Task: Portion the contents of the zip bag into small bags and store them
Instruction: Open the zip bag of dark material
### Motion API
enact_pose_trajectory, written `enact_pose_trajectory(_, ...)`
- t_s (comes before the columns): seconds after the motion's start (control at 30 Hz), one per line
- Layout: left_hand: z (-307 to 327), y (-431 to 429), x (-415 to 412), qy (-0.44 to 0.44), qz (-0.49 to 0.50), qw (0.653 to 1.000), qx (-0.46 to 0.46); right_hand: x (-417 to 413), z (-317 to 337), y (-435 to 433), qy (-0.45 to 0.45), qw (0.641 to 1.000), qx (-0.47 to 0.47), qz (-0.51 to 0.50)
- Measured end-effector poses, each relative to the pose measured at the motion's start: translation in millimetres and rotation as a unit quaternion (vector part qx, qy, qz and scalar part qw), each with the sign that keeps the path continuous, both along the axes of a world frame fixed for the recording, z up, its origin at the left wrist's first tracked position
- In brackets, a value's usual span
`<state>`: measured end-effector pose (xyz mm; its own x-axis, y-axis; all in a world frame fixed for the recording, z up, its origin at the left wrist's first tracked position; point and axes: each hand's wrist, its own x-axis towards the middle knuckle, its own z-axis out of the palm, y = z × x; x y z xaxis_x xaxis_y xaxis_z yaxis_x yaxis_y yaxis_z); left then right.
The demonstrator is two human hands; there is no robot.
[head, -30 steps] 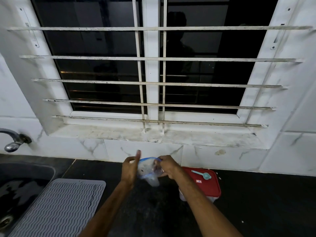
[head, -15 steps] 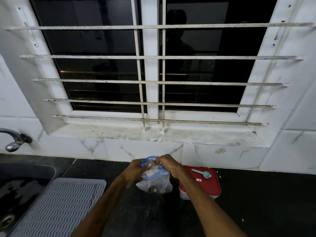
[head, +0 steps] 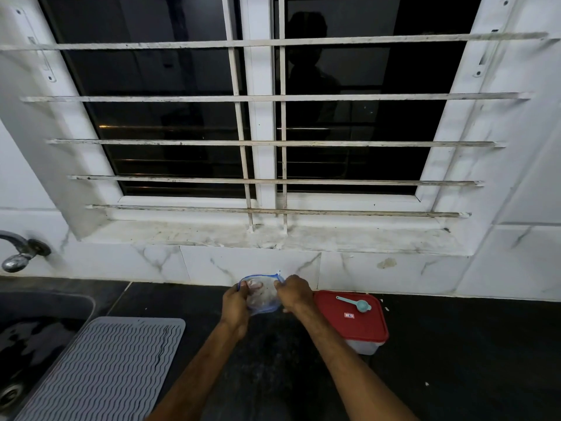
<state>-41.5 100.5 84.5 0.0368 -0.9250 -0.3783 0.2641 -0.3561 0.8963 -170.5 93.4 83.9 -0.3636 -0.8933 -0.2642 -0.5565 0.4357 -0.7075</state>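
Observation:
A clear zip bag (head: pixel 263 294) with a blue seal strip is held over the black counter, its mouth spread into an oval. My left hand (head: pixel 235 302) grips its left rim with fingertips inside the opening. My right hand (head: pixel 293 292) pinches the right rim. The bag's contents are too blurred to make out. Just right of my right hand stands a clear plastic box with a red lid (head: pixel 349 317), and a small teal scoop (head: pixel 358 303) lies on that lid.
A grey ribbed drying mat (head: pixel 106 369) lies at the lower left beside a dark sink (head: pixel 33 332) with a metal tap (head: pixel 18 253). A barred window and white marble sill (head: pixel 273 235) rise behind the black counter (head: pixel 455 360).
Both hands and the bag have shifted slightly; the bag's mouth is now pulled wider open and its body is bunched up between my hands instead of hanging down.

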Motion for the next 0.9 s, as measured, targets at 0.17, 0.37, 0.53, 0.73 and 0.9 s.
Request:
enact_pose_trajectory(0.17,1.0,15.4,-0.5,0.003,-0.023,1.0,0.013,3.5,13.9,-3.2,-0.387,0.911,-0.002,-0.145)
enact_pose_trajectory(0.37,7.6,16.3,0.2,-0.058,-0.169,0.984,0.006,12.5,17.6,-9.2,-0.325,0.936,-0.028,-0.131)
enact_pose_trajectory(0.53,-3.0,1.1,2.6,-0.29,-0.179,0.927,-0.155,6.9,21.7,-3.4,-0.109,0.991,-0.068,0.021)
enact_pose_trajectory(0.73,4.0,-2.6,-5.8,-0.087,-0.065,0.993,0.044,-0.3,14.2,-0.6,-0.198,0.973,-0.057,0.101)
enact_pose_trajectory(0.9,-4.4,-4.8,-8.5,-0.038,-0.019,0.998,0.055,-5.2,0.3,1.4,-0.079,0.965,-0.196,0.155)
